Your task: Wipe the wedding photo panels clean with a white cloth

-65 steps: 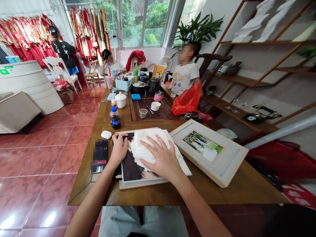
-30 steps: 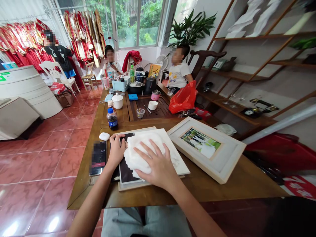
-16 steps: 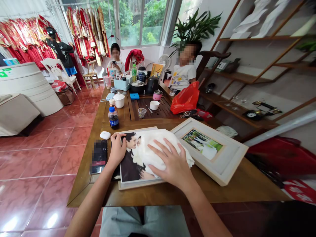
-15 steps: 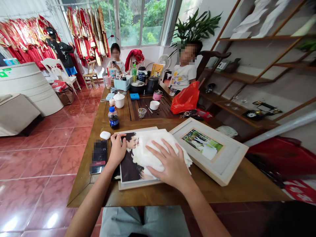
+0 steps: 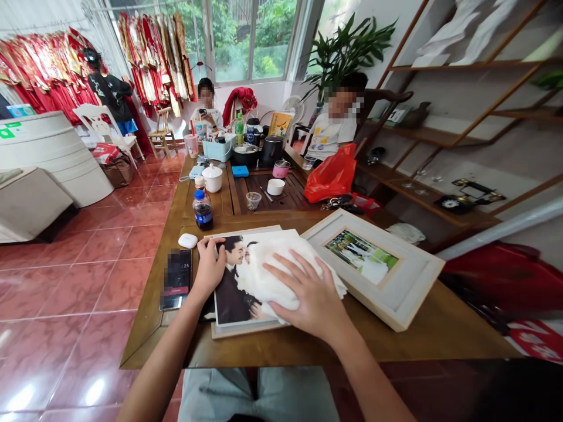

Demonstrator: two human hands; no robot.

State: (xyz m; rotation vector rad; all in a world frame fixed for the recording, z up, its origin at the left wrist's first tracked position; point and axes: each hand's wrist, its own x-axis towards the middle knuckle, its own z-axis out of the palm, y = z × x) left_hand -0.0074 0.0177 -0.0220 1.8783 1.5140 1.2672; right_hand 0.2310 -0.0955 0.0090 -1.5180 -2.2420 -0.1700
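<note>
Right hand point(image 5: 310, 296) spread on white cloth point(image 5: 270, 249), over photo print point(image 5: 231, 300).
Right-hand fingers apart, cloth beneath; left hand point(image 5: 211, 266) bent at the print's far left edge, whether clamped cannot be told. Print lies on the near part of the table point(image 5: 396, 351); phone point(image 5: 176, 284) to the left, framed picture point(image 5: 363, 258) right, blue-capped bottle point(image 5: 203, 212) beyond.

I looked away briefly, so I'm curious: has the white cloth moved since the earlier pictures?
Yes: the white cloth has moved right across the photo print, farther from the phone, beneath the right hand.
</note>
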